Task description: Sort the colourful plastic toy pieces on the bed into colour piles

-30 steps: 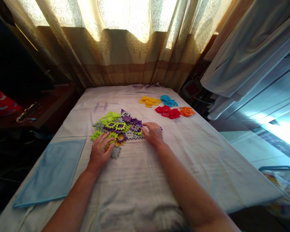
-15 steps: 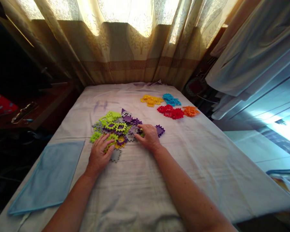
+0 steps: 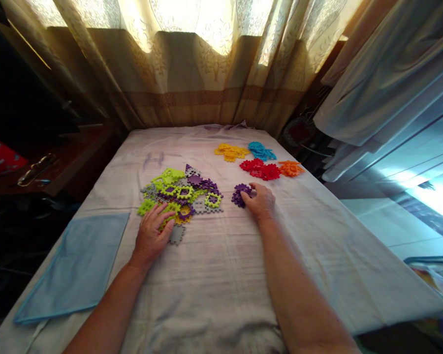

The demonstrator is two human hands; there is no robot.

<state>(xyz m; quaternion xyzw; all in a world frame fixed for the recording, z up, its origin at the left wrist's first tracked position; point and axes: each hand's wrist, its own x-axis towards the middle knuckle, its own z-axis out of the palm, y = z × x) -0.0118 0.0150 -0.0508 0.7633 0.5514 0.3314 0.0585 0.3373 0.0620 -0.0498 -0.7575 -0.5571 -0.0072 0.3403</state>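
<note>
My left grip (image 3: 154, 233) lies spread on the pile (image 3: 184, 192); my right grip (image 3: 261, 201), I cannot tell if closed, may scatter purple pieces (image 3: 239, 195) by brushing.

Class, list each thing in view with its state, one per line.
Left hand: open, over part of the mixed pile
Right hand: at the purple pieces, grip unclear
Mixed pile: jumbled
Purple pieces: heaped
Yellow pieces: heaped
Blue pieces: heaped
Red pieces: heaped
Orange pieces: heaped
Cloth: spread flat
Sheet: creased
Curtain: drawn closed
</note>
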